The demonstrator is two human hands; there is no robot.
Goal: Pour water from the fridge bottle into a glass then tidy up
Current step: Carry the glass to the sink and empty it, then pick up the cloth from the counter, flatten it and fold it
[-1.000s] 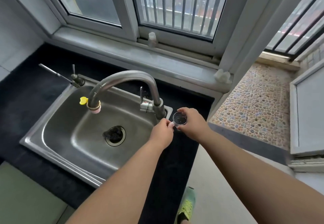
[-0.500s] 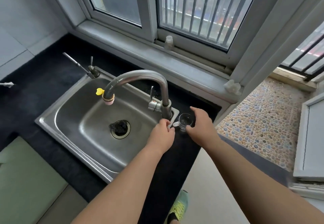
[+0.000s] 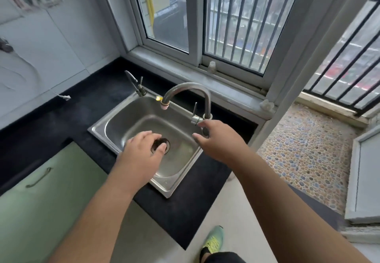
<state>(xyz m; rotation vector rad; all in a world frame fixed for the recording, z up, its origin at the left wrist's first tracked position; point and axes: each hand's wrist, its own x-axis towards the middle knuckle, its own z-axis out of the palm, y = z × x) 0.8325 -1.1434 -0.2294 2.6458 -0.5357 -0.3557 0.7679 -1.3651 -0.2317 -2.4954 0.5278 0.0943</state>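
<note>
Where black counter (image 3: 61, 123) runs under window (image 3: 170, 16), noted steel sink (image 3: 98, 128) set into it, basin bare metal. Logged pale green cabinet door (image 3: 41, 201) below counter at left, with curved handle (image 3: 39, 177). Noted pebble-pattern floor (image 3: 308, 155) beyond counter end at right, behind railing bars.

Recorded gooseneck faucet (image 3: 189, 87) rising from right rear rim of sink, spout arching left over basin, pinkish aerator at tip with small yellow tab (image 3: 158, 98) beside it. Second, thinner tap (image 3: 135, 83) at left rear corner of sink.

Left hand (image 3: 141, 153): held over basin, palm down, fingers loosely bent and slightly apart, gripping nothing; thumb tip just over drain (image 3: 164, 143), partly hiding it. Contact with basin: cannot tell.

Right hand (image 3: 220, 141): held at right edge of sink, just in front of faucet base; fingers relaxed, index and thumb apart, nothing seen between them. Fingertips blurred.

Glass: not made out anywhere on counter or in either hand; position cannot be told, spot by faucet base covered by right hand.

Small items: whitish bottle (image 3: 211, 66) upright on window track; green shoe (image 3: 213, 240) on floor at bottom.
</note>
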